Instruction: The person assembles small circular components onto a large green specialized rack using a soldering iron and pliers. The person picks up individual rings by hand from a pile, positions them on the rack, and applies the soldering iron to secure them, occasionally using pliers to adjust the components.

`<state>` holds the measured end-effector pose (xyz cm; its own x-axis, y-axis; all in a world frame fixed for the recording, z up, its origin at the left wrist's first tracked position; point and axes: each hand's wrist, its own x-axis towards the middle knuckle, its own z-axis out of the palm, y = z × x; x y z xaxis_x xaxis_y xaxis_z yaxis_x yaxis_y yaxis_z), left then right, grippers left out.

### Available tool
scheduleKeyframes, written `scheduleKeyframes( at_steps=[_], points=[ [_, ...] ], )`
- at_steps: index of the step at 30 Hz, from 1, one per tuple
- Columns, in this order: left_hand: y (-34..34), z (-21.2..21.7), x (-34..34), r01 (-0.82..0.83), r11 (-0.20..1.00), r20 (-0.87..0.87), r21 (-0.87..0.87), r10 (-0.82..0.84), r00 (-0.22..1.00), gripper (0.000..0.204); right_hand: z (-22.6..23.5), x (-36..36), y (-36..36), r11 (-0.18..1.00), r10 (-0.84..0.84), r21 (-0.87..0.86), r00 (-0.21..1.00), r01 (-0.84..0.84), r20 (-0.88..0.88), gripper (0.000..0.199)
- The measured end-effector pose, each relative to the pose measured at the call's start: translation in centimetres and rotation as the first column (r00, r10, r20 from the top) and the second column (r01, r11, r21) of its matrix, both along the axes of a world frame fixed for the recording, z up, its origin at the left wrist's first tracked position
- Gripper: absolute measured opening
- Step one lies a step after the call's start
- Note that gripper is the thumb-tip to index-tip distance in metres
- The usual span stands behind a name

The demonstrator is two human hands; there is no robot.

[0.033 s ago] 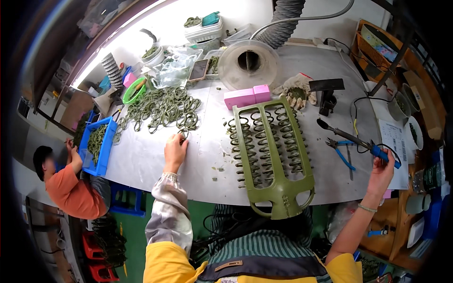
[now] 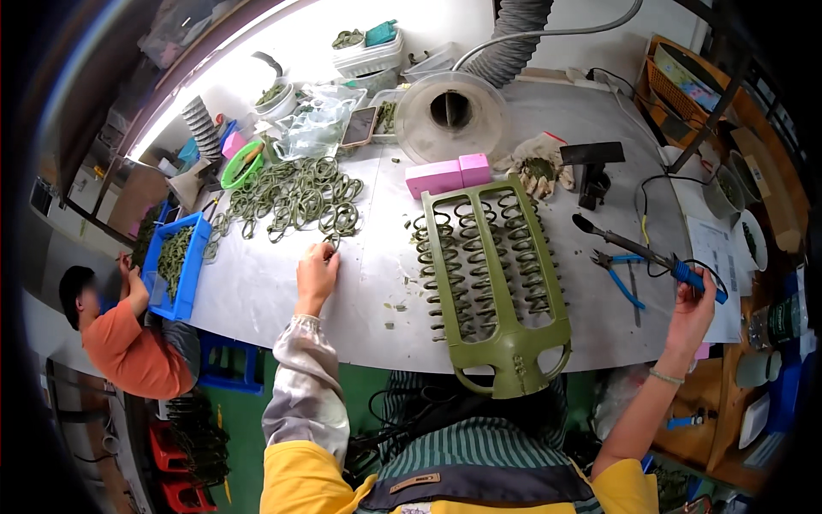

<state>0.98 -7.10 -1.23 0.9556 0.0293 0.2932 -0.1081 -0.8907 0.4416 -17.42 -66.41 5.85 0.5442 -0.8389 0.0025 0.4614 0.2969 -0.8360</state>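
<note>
My left hand [image 2: 316, 271] reaches onto the white table [image 2: 257, 291] and pinches the nearest green ring at the edge of a pile of green rings [image 2: 295, 201]. My right hand [image 2: 693, 310] is off to the right, closed on the blue handle of a soldering iron [image 2: 638, 250] whose dark tip points left over the table. Between the hands lies a long olive-green rack [image 2: 497, 274] loaded with rows of green rings, its handle end hanging over the near table edge.
Two pink blocks [image 2: 447, 176], a round clear funnel under a grey duct [image 2: 451, 116], work gloves [image 2: 539, 167], blue pliers [image 2: 623, 278], a black stand [image 2: 591, 171]. Another person in orange [image 2: 120, 334] works at a blue crate [image 2: 175, 261] on the left.
</note>
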Motion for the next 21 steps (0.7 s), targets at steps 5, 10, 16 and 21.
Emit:
scheduleKeyframes(
  at_steps=[5, 10, 16, 21],
  points=[
    [0.6, 2.4, -1.2, 0.372, 0.876, 0.009, 0.305, -0.394, 0.919, 0.017, 1.2, 0.8, 1.4, 0.999, 0.045, -0.01, 0.999, -0.045, 0.024, 0.019],
    [-2.2, 3.0, -1.5, 0.197, 0.98, -0.116, 0.001, -0.196, 0.974, 0.036, 2.8, 2.1, 3.4, 0.997, 0.072, -0.006, 0.997, -0.072, -0.015, 0.019],
    [-3.8, 0.7, 0.3, 0.011, 0.92, 0.003, 0.392, -0.013, 1.0, 0.023, 3.7, 3.8, 6.7, 0.987, 0.144, -0.067, 0.987, -0.148, -0.066, 0.021],
    [-4.7, 5.7, 1.8, 0.187, 0.98, 0.013, 0.072, -0.189, 0.982, 0.016, 4.3, 5.6, 9.8, 0.963, 0.235, -0.116, 0.969, -0.243, -0.076, 0.02]
  ],
)
